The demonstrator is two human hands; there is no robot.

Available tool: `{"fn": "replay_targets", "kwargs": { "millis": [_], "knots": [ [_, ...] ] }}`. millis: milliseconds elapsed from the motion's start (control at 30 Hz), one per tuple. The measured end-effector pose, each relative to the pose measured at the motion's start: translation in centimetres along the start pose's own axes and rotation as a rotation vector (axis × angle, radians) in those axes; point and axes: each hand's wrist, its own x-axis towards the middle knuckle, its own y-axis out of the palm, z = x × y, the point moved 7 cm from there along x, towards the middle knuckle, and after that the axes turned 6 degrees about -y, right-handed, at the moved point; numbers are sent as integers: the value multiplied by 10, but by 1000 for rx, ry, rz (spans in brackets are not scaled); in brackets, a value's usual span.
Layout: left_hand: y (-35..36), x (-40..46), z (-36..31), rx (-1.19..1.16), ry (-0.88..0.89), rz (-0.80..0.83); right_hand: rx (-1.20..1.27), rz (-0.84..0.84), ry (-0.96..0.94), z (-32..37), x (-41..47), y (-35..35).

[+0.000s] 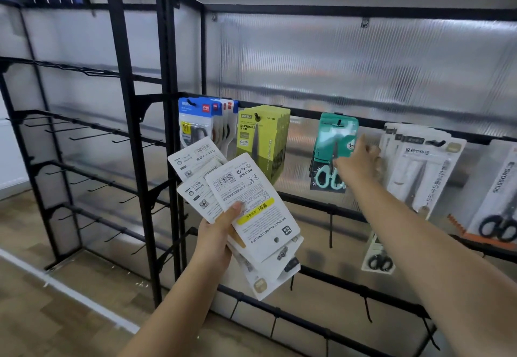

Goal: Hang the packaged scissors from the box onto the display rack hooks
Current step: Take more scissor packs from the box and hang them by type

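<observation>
Holding a fanned stack of white scissor packs (246,216) with their printed backs up, a person's left hand (216,233) grips the cards low in the foreground, thumb pressed across the top pack and fingers curled beneath. The stack sits in front of the lower rails of the black display rack (131,138), apart from any hook.

Farther in, the right hand (358,160) reaches along an outstretched arm to the upper rail. Its fingers are loosely extended, the index pointing up and the tips touching the edge of the teal scissor pack (334,149) that hangs from a hook there; whether it pinches the pack I cannot tell.

Along the same rail, from left to right, hang a row of blue-topped packs (195,121), a thick bunch of yellow-green scissor packs (260,138), the teal one, then white packs (419,166) just beside the reaching hand, with a pack of black-handled scissors (498,205) at the far right edge. One small pack (376,256) hangs on the rail below.

Behind everything stands a ribbed translucent panel (363,62). To the left, a second bay of bare hooks (92,132) rises over the wooden floor (42,314).
</observation>
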Motion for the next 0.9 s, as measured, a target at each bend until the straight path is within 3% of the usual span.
{"fn": "replay_targets", "kwargs": {
  "millis": [67,133,200,267,400,567,700,833,900],
  "knots": [
    [0,0,-1,-63,1,5,206,28,-89,9,-24,7],
    [1,-1,-4,-95,14,15,416,304,-157,21,-62,28],
    [4,-1,-7,-86,37,31,465,595,-185,31,-102,49],
    [7,-2,-10,-51,62,58,460,682,-189,33,-125,60],
    [8,-7,-8,-36,43,74,551,522,-94,23,-126,54],
    [-22,-6,-3,-31,-72,-76,676,308,-97,2,-112,26],
    [-23,-7,-12,-6,-84,-20,606,157,-356,10,-103,-2],
    [-9,-12,-11,98,-147,93,319,-110,-828,40,-109,-28],
    [0,-15,-8,147,-160,162,224,-139,-849,43,-105,-29]
  ]
}}
